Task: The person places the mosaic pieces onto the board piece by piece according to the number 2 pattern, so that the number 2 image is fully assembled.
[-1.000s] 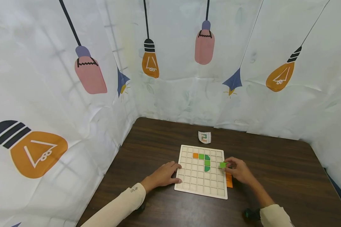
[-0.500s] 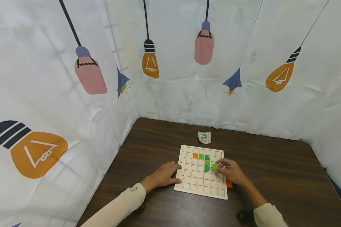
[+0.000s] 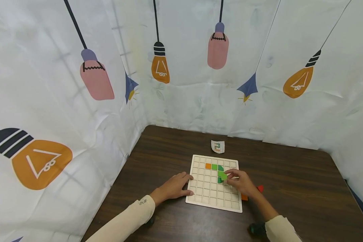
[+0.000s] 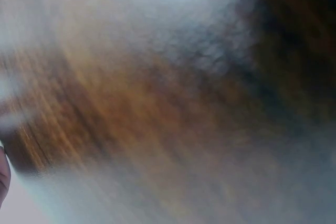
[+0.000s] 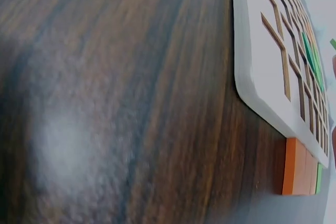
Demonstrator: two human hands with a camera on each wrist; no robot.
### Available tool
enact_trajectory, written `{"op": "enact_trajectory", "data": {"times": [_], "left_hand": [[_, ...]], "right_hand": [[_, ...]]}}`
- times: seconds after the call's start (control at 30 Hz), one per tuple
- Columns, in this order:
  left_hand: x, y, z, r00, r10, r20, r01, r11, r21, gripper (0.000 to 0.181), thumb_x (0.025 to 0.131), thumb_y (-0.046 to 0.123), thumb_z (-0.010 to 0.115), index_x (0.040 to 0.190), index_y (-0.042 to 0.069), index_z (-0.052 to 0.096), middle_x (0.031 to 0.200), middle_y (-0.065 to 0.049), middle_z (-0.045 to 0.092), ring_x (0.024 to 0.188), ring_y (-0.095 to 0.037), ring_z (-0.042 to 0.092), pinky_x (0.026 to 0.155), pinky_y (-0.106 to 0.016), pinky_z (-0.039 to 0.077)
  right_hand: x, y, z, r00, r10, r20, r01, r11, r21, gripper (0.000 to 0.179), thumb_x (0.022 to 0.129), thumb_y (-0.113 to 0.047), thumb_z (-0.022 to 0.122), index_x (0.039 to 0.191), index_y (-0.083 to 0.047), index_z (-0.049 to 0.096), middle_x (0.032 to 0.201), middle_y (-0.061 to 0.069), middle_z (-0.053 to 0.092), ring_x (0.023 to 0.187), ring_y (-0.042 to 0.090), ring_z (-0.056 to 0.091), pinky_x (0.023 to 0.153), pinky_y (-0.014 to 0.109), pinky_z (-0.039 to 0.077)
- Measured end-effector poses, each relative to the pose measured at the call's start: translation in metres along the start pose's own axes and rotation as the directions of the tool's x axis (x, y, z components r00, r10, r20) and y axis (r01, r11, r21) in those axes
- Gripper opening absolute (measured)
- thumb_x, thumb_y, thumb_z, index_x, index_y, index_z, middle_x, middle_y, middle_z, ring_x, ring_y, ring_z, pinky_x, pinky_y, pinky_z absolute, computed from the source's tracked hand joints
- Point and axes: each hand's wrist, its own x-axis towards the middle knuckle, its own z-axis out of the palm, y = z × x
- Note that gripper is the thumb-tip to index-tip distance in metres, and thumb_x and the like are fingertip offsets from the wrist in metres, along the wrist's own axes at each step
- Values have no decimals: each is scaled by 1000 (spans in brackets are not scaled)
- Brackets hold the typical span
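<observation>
My right hand (image 3: 242,182) pinches a light green square tile (image 3: 224,176) between thumb and fingertips, over the middle of a pale gridded board (image 3: 208,200). In this view the tile overlaps two pieces in the board, a light green square (image 3: 220,173) and a dark green rounded piece (image 3: 219,180). Above them sit an orange square (image 3: 208,166), another light green square (image 3: 214,167) and a dark green quarter-round (image 3: 220,167), in a row. My left hand (image 3: 175,186) rests at the board's left edge, thumb and fingers spread apart. The left wrist view is mostly blurred tabletop.
A small card (image 3: 217,147) with a printed grid figure lies behind the board. Orange blocks (image 5: 302,169) lie against the board's right edge, partly hidden by my forearm in the head view. Beyond that arm shows a red piece (image 3: 260,188). A patterned curtain (image 3: 187,101) surrounds the brown table (image 3: 293,188).
My right hand has carried the green square tile leftward, from the board's right edge to the placed pieces. A red piece has come into view behind the forearm. The left hand stays put.
</observation>
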Motion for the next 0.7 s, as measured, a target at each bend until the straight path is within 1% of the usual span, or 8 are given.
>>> {"op": "enact_trajectory", "data": {"times": [0.1,0.23,0.33,0.5,0.57,0.7], "left_hand": [[0,0,0,1000,-2,-3,2,1000,3,63,91,60,64,139,20,53,114,3,57,97,-9,51,92,-35,45],[0,0,0,1000,-4,-3,4,1000,5,64,91,60,64,139,20,53,116,2,57,100,-10,53,94,-36,46],[0,0,1,1000,-7,3,7,1000,7,64,91,61,63,140,20,53,118,2,57,102,-11,53,95,-37,46],[-1,0,1,1000,-3,2,3,1000,12,64,92,60,63,140,20,53,119,1,58,106,-13,55,97,-38,46],[-2,1,0,1000,3,-2,-3,1000,12,64,92,60,63,140,20,53,120,1,58,107,-13,55,98,-38,46],[-2,1,-1,1000,9,-10,-9,1000,8,64,92,60,63,140,20,53,120,1,58,108,-13,55,98,-38,46]], "right_hand": [[1,-1,3,1000,1,10,-1,1000,-6,31,89,-10,76,116,1,68,92,10,68,78,9,63,69,25,53],[4,0,9,1000,0,10,0,1000,4,32,88,-10,77,115,3,68,91,12,68,75,8,62,67,25,52],[6,0,15,1000,9,-2,-9,1000,12,31,86,-10,79,114,2,69,91,10,68,75,7,61,66,24,51],[7,-3,24,1000,20,-9,-20,1000,5,31,87,-11,79,113,1,69,91,9,67,79,7,61,70,24,52],[9,-4,27,1000,26,-14,-26,1000,-3,30,86,-11,79,113,0,70,90,7,68,80,6,61,71,23,52],[13,-5,33,999,14,-37,-15,999,-34,26,85,-10,79,109,-1,72,86,3,69,78,4,59,70,22,51]]}}
